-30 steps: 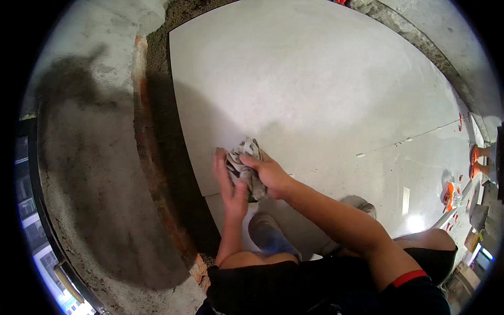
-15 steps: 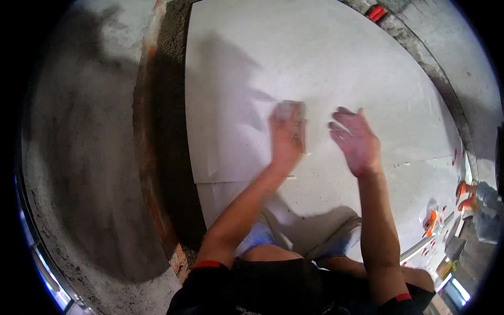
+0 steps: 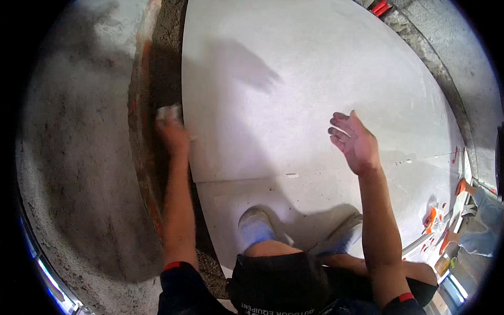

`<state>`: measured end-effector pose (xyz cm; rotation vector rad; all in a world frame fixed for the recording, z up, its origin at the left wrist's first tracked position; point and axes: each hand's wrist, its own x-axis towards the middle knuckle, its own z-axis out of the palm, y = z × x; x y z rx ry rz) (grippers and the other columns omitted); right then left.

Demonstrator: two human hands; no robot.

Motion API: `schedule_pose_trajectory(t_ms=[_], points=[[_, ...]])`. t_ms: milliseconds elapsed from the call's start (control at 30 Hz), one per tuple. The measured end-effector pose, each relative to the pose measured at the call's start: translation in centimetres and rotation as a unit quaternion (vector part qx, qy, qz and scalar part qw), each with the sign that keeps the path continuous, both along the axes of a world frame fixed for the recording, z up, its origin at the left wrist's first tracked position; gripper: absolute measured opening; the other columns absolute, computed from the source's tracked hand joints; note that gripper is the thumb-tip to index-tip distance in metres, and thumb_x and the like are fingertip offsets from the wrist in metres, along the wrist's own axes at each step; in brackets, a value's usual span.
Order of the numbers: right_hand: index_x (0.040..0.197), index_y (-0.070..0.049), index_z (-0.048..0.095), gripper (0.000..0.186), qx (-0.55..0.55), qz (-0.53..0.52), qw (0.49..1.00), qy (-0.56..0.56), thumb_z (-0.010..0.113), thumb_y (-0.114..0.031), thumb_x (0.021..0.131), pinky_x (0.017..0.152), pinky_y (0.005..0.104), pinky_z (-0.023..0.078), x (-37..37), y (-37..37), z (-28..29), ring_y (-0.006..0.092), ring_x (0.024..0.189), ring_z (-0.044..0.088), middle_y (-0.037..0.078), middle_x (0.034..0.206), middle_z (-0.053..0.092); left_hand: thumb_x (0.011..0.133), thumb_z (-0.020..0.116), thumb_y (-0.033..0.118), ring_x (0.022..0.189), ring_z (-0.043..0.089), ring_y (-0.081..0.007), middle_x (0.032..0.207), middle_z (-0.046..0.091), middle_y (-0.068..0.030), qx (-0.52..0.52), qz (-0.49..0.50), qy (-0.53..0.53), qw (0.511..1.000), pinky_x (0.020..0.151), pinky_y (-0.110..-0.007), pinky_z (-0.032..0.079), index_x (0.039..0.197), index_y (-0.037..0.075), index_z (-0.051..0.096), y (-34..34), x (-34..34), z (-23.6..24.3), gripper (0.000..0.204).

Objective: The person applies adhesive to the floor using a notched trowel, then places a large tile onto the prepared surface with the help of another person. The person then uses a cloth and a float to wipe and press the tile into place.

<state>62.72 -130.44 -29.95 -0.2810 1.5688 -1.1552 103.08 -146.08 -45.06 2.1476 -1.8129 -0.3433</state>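
Observation:
My left hand (image 3: 174,135), slightly blurred, is over the dark strip of mortar (image 3: 167,63) beside the left edge of a large pale floor tile (image 3: 294,58). Its fingers are closed on a pale, crumpled wad (image 3: 168,112), whose exact kind I cannot make out. My right hand (image 3: 357,140) hovers above the tile, palm turned inward, fingers apart and smudged dark, holding nothing. A small white tile clip (image 3: 292,175) sits in the joint between this tile and the nearer tile (image 3: 236,210), where my feet are.
A rough concrete wall (image 3: 79,157) rises at left. Red objects (image 3: 380,8) lie past the tile's far right edge. An orange tool (image 3: 431,219) and small red pieces are at right. Beyond them are another person's legs in light-blue trousers (image 3: 485,205).
My left hand has swung left from over the tile's middle to the mortar strip, carrying the pale wad. My right hand has barely moved.

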Motion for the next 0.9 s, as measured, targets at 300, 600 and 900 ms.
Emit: schedule_pose_trajectory(t_ms=[300,600,900], points=[[0.130,0.007,0.051,0.053,-0.019,-0.138,0.990,0.038,0.046,-0.038,0.102,0.093,0.0363,0.047,-2.9,0.9,0.3,0.0268,0.107,0.057,0.019,0.124,0.058,0.088,0.053,0.002,0.135,0.036,-0.0373,0.142,0.043,-0.0167,-0.232,-0.322,0.130,0.909,0.113,-0.052,0.029,0.135,0.011,0.052,4.0,-24.0,2.1,0.048],[0.117,0.000,0.062,0.042,0.019,-0.147,0.984,0.097,0.051,-0.036,0.100,0.079,0.0308,0.049,-8.0,4.7,3.5,0.0170,0.088,0.062,0.009,0.107,0.065,0.098,0.047,0.023,0.136,0.037,-0.0302,0.143,0.046,-0.0132,0.089,-0.508,0.349,0.782,0.116,-0.045,0.027,0.138,0.005,0.047,10.5,-39.5,-2.2,0.043],[0.109,-0.003,0.065,0.038,0.320,0.251,0.836,0.369,0.053,-0.036,0.097,0.075,0.0332,0.052,-21.9,14.7,6.1,0.0183,0.081,0.066,0.010,0.092,0.068,0.099,0.041,0.011,0.133,0.040,-0.0371,0.141,0.048,-0.0186,-0.143,-0.313,-0.032,0.938,0.108,-0.047,0.037,0.137,0.008,0.051,-17.1,-8.2,-1.9,0.039]])
